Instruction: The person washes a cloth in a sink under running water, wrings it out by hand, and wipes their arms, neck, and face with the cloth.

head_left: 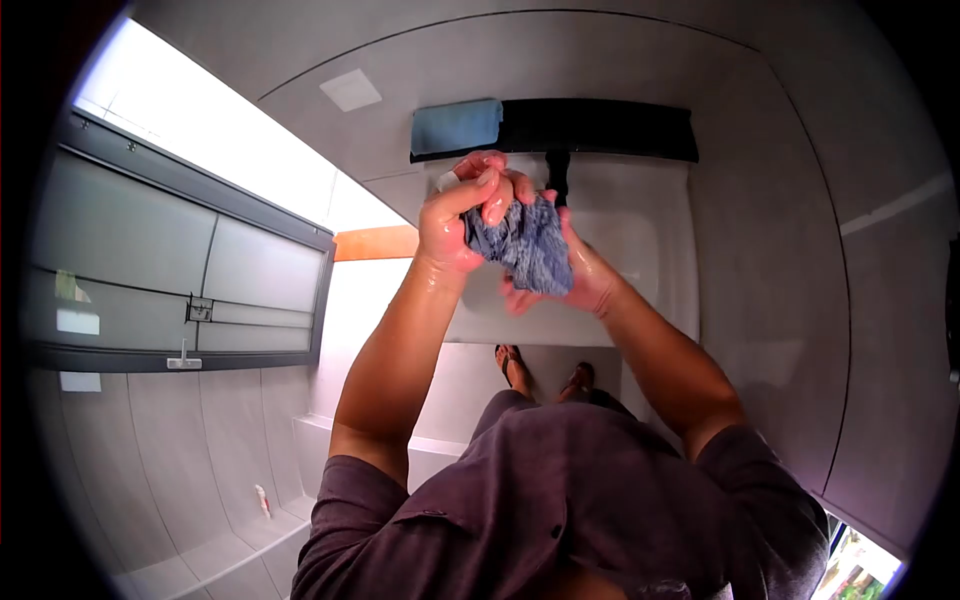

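Note:
Both wet hands are raised in front of me around a bunched, dark grey-blue cloth (540, 245). My left hand (455, 215) grips the upper left end of it, fingers curled over the fabric. On the other side, my right hand (590, 275) holds the cloth from the right and below. Part of its palm and fingers is hidden behind the cloth, and the fingertips look slightly blurred. Beneath the hands lies a white basin (640, 315), with a black tap (558, 178) behind them.
A black ledge (600, 128) runs behind the basin, with a light blue cloth (457, 127) over its left end. A grey-framed window (140, 260) stands at the left. A small tube (263, 501) rests on a lower ledge. Tiled wall (780, 250) rises at the right.

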A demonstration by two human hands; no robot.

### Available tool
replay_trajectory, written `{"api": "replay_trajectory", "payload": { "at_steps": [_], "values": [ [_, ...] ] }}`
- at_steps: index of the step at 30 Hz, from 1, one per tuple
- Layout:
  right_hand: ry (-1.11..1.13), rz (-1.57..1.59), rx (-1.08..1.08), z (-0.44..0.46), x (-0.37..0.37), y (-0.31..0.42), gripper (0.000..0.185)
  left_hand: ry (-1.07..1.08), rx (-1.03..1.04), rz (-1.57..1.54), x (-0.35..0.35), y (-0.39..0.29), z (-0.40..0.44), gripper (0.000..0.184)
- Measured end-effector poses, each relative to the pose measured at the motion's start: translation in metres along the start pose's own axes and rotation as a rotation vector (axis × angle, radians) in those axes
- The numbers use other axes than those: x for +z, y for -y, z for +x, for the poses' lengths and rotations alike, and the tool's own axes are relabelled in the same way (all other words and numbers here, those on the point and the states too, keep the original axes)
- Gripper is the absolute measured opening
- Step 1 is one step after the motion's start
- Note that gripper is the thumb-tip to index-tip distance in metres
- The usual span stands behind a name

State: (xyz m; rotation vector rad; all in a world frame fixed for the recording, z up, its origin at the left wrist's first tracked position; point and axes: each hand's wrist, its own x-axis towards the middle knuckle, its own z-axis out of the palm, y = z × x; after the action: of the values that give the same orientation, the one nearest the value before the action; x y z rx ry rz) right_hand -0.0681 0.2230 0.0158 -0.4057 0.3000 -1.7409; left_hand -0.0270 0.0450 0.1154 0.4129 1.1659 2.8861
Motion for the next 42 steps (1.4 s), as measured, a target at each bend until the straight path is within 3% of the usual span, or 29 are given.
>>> {"api": "replay_trajectory", "payload": {
  "at_steps": [1,2,4,7,8,10,13,15,17,20,23,24,27,28,31,32,35,36,39,42],
  "values": [
    [0.08,-0.018,-0.129,0.012,0.026,-0.005,0.085,0.146,0.029,-0.01,0.012,-0.008,0.006,0.009],
    [0.138,-0.023,-0.207,0.016,0.054,-0.006,0.088,0.353,0.064,-0.037,0.019,-0.011,0.016,0.021],
    [0.23,-0.008,-0.31,0.02,0.104,-0.008,0.09,0.568,0.037,-0.102,0.038,-0.022,0.023,0.03],
    [0.24,-0.006,-0.318,0.004,0.107,-0.016,0.07,0.714,-0.088,-0.12,0.057,-0.032,0.022,0.041],
    [0.227,-0.115,-0.214,-0.006,0.116,-0.003,0.061,0.736,-0.142,-0.109,0.063,-0.034,0.021,0.046],
    [-0.052,-0.388,-0.016,-0.019,0.15,0.014,0.045,0.536,-0.231,0.088,0.08,-0.042,0.006,0.038],
    [-0.491,-0.532,0.125,-0.018,0.118,-0.001,0.05,0.024,-0.508,0.346,0.075,-0.034,0.005,0.044],
    [-0.619,-0.615,0.079,-0.008,0.092,-0.009,0.039,-0.118,-0.525,0.439,0.055,-0.015,0.006,0.041],
    [-0.777,-0.666,0.179,-0.001,0.07,-0.01,0.036,-0.247,-0.518,0.485,0.024,0.012,0.009,0.039],
    [-0.795,-0.81,-0.121,0.007,-0.015,-0.044,0.044,-0.43,-0.457,0.555,-0.026,0.062,0.008,0.035],
    [-0.958,-0.965,-0.019,-0.001,-0.038,-0.061,0.046,-0.509,-0.403,0.673,-0.067,0.116,-0.007,0.033],
    [-0.967,-1.101,-0.147,-0.004,-0.069,-0.081,0.051,-0.559,-0.419,0.716,-0.074,0.127,-0.015,0.035],
    [-1.211,-1.516,0.084,-0.01,-0.07,-0.096,0.059,-0.858,-0.222,0.826,-0.1,0.169,-0.038,0.04],
    [-1.174,-1.57,0.026,-0.013,-0.073,-0.099,0.066,-1.011,-0.222,0.802,-0.098,0.177,-0.045,0.047],
    [-1.099,-1.863,-0.289,-0.022,-0.07,-0.098,0.069,-0.977,-0.637,0.805,-0.083,0.157,-0.066,0.056],
    [-0.991,-1.812,-0.16,-0.027,-0.051,-0.086,0.068,-1.013,-0.524,0.656,-0.065,0.146,-0.074,0.053],
    [-0.613,-1.205,-0.211,-0.035,-0.062,-0.081,0.068,-0.866,-0.42,0.457,-0.053,0.105,-0.106,0.054],
    [-0.599,-0.896,0.154,-0.04,-0.013,-0.048,0.063,-0.816,-0.398,0.439,-0.044,0.097,-0.117,0.054],
    [-0.37,-0.381,0.062,-0.038,-0.003,-0.056,0.046,-0.694,-0.272,0.538,-0.025,0.079,-0.14,0.051],
    [-0.339,-0.152,0.094,-0.042,0.0,-0.062,0.048,-0.671,-0.285,0.625,-0.013,0.066,-0.155,0.05]
  ]
}}
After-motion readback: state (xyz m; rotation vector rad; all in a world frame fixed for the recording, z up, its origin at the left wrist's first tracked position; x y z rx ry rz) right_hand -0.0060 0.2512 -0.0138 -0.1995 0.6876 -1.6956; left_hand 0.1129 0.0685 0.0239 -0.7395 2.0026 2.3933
